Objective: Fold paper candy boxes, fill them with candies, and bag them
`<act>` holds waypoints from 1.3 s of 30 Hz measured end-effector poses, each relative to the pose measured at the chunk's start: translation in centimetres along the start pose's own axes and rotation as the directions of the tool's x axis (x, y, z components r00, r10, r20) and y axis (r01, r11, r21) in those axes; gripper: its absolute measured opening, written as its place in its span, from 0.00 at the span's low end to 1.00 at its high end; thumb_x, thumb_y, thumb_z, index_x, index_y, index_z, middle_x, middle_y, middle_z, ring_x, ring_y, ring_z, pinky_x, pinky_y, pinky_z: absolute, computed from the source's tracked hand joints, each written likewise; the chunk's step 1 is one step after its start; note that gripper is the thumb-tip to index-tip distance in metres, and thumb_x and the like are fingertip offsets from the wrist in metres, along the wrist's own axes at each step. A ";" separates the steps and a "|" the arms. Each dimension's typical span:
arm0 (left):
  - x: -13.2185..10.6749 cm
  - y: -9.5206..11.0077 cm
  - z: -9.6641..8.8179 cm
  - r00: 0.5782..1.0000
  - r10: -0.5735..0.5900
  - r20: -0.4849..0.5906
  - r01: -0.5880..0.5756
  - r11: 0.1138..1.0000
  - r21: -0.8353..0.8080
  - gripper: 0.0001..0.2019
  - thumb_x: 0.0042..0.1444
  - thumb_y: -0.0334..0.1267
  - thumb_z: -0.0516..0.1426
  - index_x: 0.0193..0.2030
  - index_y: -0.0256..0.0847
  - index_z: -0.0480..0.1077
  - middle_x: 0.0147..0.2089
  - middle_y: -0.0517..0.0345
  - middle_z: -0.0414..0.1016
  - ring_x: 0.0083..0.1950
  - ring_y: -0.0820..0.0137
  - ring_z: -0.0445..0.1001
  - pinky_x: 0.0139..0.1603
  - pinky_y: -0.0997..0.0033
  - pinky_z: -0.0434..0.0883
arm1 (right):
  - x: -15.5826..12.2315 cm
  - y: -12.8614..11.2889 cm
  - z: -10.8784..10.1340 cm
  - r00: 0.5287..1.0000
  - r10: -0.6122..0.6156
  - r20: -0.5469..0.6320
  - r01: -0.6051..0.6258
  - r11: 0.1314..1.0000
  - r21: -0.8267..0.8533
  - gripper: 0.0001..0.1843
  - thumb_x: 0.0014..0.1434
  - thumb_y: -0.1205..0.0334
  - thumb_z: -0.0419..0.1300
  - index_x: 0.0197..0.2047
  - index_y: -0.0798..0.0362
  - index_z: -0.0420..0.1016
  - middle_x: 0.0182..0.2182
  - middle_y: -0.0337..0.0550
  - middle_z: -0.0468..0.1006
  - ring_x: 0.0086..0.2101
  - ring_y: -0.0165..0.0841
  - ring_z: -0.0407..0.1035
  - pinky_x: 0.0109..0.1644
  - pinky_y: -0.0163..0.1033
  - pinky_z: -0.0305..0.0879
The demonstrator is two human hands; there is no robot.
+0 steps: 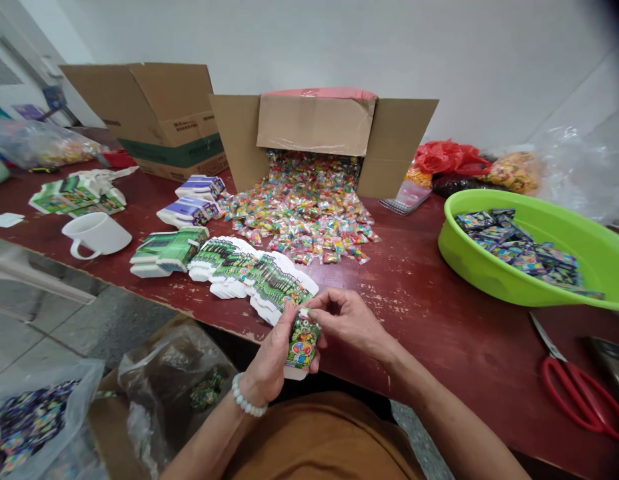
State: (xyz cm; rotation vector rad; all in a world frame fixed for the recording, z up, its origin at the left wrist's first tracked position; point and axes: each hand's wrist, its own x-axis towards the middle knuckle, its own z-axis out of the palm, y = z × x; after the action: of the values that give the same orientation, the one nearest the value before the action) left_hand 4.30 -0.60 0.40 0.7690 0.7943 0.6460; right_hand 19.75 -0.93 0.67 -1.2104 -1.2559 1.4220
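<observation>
Both hands hold one small green printed carton (302, 344) just over the near edge of the dark red table (439, 320). My left hand (272, 357), with a white bead bracelet at the wrist, wraps the carton's left side. My right hand (346, 321) pinches the carton's white top flap between thumb and fingers. A fanned row of flat green carton blanks (249, 273) lies just beyond the hands. Further back, small wrapped candies (309, 213) spill out of a tipped cardboard box (319, 133).
A lime green basin (579, 287) with several dark filled cartons stands at the right, red scissors (579, 387) in front of it. A white mug (96, 235), more carton stacks (194, 203) and a second cardboard box (159, 113) are at the left. Plastic bags (34, 407) sit below the table.
</observation>
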 end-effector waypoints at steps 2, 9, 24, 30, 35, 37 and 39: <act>0.1 -0.1 -0.2 1.000 0.026 0.010 -0.026 0.999 0.037 0.31 0.60 0.62 0.45 0.53 0.37 0.67 0.28 0.55 0.75 0.18 0.73 0.70 0.19 0.76 0.66 | 0.3 -0.1 0.0 0.999 0.042 0.005 -0.042 0.995 0.089 0.10 0.53 0.57 0.63 0.33 0.54 0.71 0.22 0.37 0.76 0.17 0.28 0.69 0.22 0.33 0.65; 0.2 -0.4 -1.0 0.996 0.086 -0.020 -0.083 0.986 0.147 0.29 0.60 0.60 0.47 0.53 0.36 0.69 0.27 0.55 0.74 0.20 0.74 0.69 0.20 0.76 0.66 | -0.3 0.0 0.2 0.997 -0.068 0.021 0.067 0.997 0.034 0.12 0.58 0.53 0.61 0.33 0.53 0.72 0.34 0.42 0.78 0.20 0.26 0.69 0.25 0.35 0.67; -2.4 -1.5 -2.3 0.991 -0.100 0.091 0.102 0.995 -0.011 0.16 0.56 0.38 0.60 0.50 0.41 0.64 0.48 0.49 0.74 0.43 0.66 0.75 0.45 0.67 0.69 | 6.0 2.5 -10.2 0.800 -0.210 -0.562 -0.260 0.722 -0.641 0.16 0.60 0.57 0.56 0.48 0.56 0.74 0.47 0.55 0.72 0.48 0.44 0.67 0.53 0.49 0.60; -4.4 -0.2 -7.8 0.991 -0.134 0.020 0.113 0.899 0.423 0.17 0.48 0.41 0.65 0.41 0.39 0.66 0.33 0.61 0.69 0.34 0.72 0.68 0.37 0.72 0.65 | 7.6 4.4 -13.0 0.748 -0.175 -0.641 -0.362 0.701 -0.614 0.10 0.50 0.60 0.65 0.36 0.54 0.75 0.43 0.54 0.72 0.49 0.49 0.64 0.52 0.51 0.58; -5.0 2.2 -10.8 0.916 -0.397 0.049 0.225 0.612 0.758 0.19 0.42 0.39 0.66 0.42 0.40 0.70 0.33 0.62 0.69 0.36 0.71 0.66 0.36 0.74 0.63 | 6.1 4.2 -12.9 0.791 -0.146 -0.594 -0.257 0.801 -0.540 0.11 0.52 0.55 0.61 0.33 0.54 0.72 0.30 0.43 0.74 0.33 0.37 0.69 0.41 0.43 0.64; -5.0 2.8 -10.7 0.909 -0.406 0.098 0.215 0.656 0.723 0.16 0.45 0.42 0.64 0.39 0.40 0.68 0.32 0.62 0.68 0.34 0.72 0.65 0.34 0.74 0.62 | 5.0 3.6 -12.0 0.823 -0.137 -0.551 -0.191 0.847 -0.495 0.13 0.54 0.52 0.59 0.37 0.54 0.71 0.29 0.41 0.75 0.29 0.33 0.68 0.35 0.39 0.65; -4.6 3.1 -9.9 0.948 -0.295 0.124 0.163 0.778 0.606 0.14 0.50 0.43 0.61 0.40 0.41 0.64 0.35 0.62 0.68 0.34 0.72 0.67 0.33 0.75 0.63 | 3.7 2.7 -10.2 0.876 -0.135 -0.464 -0.097 0.891 -0.444 0.15 0.55 0.51 0.58 0.41 0.53 0.70 0.29 0.39 0.75 0.26 0.31 0.68 0.31 0.36 0.65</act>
State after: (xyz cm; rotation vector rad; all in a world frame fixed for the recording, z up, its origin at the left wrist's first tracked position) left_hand -6.93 1.14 -0.01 1.2641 0.8834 0.0697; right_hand 29.19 3.93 -2.72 -1.7365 -1.2612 0.7340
